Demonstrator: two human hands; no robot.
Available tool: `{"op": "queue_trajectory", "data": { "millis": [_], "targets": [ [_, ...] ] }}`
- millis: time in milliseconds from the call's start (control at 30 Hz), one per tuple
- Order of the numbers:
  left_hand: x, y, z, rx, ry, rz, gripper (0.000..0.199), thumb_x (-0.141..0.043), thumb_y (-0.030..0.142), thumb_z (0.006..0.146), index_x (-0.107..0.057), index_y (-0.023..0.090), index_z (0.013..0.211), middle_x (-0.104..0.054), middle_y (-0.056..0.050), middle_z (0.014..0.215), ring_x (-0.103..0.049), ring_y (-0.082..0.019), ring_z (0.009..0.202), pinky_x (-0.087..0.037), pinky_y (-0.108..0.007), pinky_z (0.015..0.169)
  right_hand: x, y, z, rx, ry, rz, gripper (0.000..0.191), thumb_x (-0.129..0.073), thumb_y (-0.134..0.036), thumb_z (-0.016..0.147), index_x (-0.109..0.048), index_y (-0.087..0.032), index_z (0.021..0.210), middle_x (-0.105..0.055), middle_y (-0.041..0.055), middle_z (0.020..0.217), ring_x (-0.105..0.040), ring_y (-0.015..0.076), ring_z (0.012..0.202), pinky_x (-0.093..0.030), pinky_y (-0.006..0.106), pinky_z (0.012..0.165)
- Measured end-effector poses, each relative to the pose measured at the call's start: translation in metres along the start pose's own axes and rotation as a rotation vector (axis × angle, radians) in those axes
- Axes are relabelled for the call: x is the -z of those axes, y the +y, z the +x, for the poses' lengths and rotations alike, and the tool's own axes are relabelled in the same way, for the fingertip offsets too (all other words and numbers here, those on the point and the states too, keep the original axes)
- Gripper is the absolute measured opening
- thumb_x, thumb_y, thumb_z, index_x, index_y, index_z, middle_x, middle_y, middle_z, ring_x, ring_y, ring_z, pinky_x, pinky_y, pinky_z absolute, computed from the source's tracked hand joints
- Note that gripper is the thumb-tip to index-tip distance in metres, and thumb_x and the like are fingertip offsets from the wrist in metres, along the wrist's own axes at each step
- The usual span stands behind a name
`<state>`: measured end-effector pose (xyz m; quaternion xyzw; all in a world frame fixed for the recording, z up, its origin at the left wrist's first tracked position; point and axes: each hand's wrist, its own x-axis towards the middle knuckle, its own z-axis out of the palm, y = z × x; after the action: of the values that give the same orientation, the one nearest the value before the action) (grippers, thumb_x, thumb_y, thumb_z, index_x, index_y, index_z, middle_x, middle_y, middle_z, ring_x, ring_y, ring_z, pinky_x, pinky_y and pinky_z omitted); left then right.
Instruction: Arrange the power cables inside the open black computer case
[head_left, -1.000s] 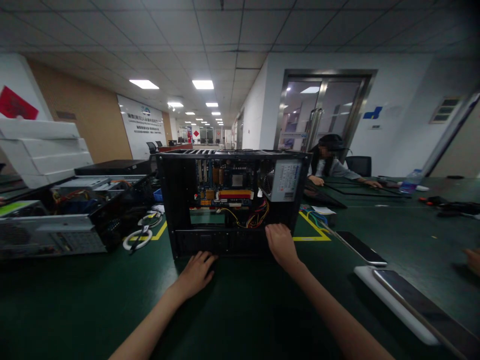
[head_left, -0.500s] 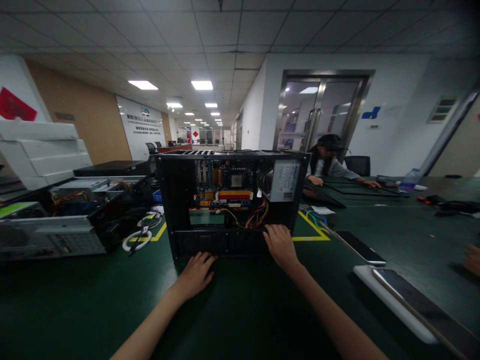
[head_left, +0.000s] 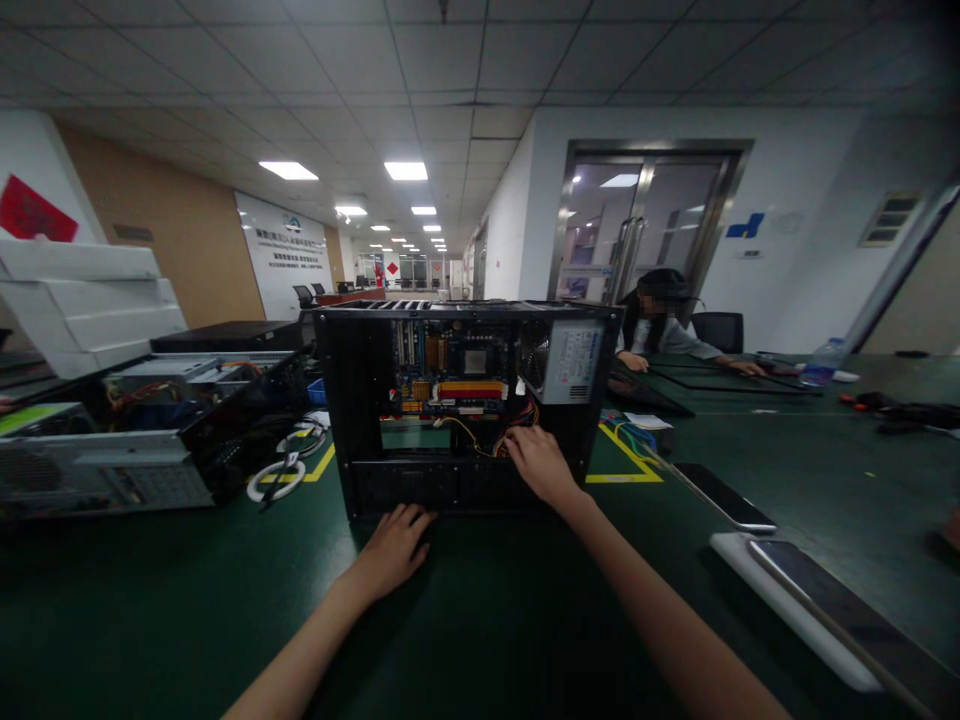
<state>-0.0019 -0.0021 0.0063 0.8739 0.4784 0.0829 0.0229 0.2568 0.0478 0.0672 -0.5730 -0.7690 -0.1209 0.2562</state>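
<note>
A black computer case [head_left: 405, 485] stands upright on the green table, its open side facing me. Inside it are a motherboard [head_left: 474, 363], a silver power supply [head_left: 571, 360] at the upper right and a yellow cable [head_left: 466, 432] leading to the bundled wires. My left hand [head_left: 395, 548] lies with spread fingers at the case's bottom front edge and holds nothing. Over the lower rail, my right hand [head_left: 541, 462] reaches into the case at the coloured wires. Its fingertips are bent at the bundle, and whether they grip a wire is too small to tell.
Another opened computer case [head_left: 142, 470] is at the left, beside coiled white cables [head_left: 277, 480]. At the right lie phones [head_left: 724, 495] and a white object [head_left: 787, 610]. Across the table a person [head_left: 660, 320] sits near a bottle [head_left: 823, 362].
My right hand has moved left and up from the case's lower rail to the wires inside. The left hand stays in place. A hand at the far right edge has mostly left the view.
</note>
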Motion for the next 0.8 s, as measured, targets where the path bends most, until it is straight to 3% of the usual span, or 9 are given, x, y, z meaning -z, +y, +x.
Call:
{"op": "queue_trajectory", "data": {
  "millis": [167, 300, 500, 667, 800],
  "targets": [
    [0.001, 0.001, 0.000, -0.011, 0.001, 0.000, 0.040, -0.041, 0.023, 0.077, -0.035, 0.026, 0.117, -0.042, -0.004, 0.114, -0.037, -0.021, 0.106, -0.031, -0.037, 0.088, 0.002, -0.014, 0.035, 0.088, -0.237, 0.201, 0.027, -0.031, -0.028, 0.085, -0.052, -0.016, 0.096, -0.058, 0.0066, 0.091, -0.051, 0.0137, 0.086, -0.033, 0.022, 0.073],
    [0.002, 0.002, 0.001, -0.009, -0.003, 0.002, 0.040, -0.040, 0.023, 0.077, -0.036, 0.026, 0.116, -0.042, -0.004, 0.113, -0.038, -0.021, 0.105, -0.032, -0.036, 0.087, -0.010, -0.022, 0.058, 0.134, -0.404, 0.292, 0.024, -0.036, -0.024, 0.082, -0.056, -0.014, 0.091, -0.060, 0.0067, 0.088, -0.055, 0.0138, 0.081, -0.035, 0.019, 0.068],
    [0.002, 0.001, 0.001, 0.001, -0.006, 0.005, 0.040, -0.041, 0.024, 0.077, -0.036, 0.026, 0.116, -0.042, -0.004, 0.114, -0.037, -0.022, 0.106, -0.031, -0.037, 0.088, -0.037, -0.034, 0.083, 0.149, -0.585, 0.241, 0.023, -0.043, -0.017, 0.074, -0.060, -0.013, 0.089, -0.062, 0.0076, 0.092, -0.056, 0.0170, 0.085, -0.038, 0.020, 0.068],
    [0.003, 0.001, 0.000, 0.004, -0.023, 0.002, 0.040, -0.040, 0.025, 0.077, -0.035, 0.026, 0.117, -0.042, -0.004, 0.114, -0.037, -0.021, 0.106, -0.030, -0.038, 0.089, -0.044, -0.045, 0.092, 0.077, -0.755, 0.132, 0.024, -0.044, -0.013, 0.071, -0.062, -0.012, 0.088, -0.062, 0.0100, 0.092, -0.058, 0.0195, 0.080, -0.041, 0.022, 0.064],
    [0.001, 0.000, 0.000, -0.002, -0.011, 0.007, 0.040, -0.040, 0.025, 0.078, -0.035, 0.026, 0.117, -0.042, -0.005, 0.113, -0.037, -0.022, 0.106, -0.031, -0.038, 0.089, -0.051, -0.044, 0.093, 0.027, -0.808, 0.145, 0.026, -0.050, -0.017, 0.068, -0.062, -0.012, 0.090, -0.061, 0.0108, 0.095, -0.058, 0.0203, 0.081, -0.043, 0.024, 0.063]
  ]
}}
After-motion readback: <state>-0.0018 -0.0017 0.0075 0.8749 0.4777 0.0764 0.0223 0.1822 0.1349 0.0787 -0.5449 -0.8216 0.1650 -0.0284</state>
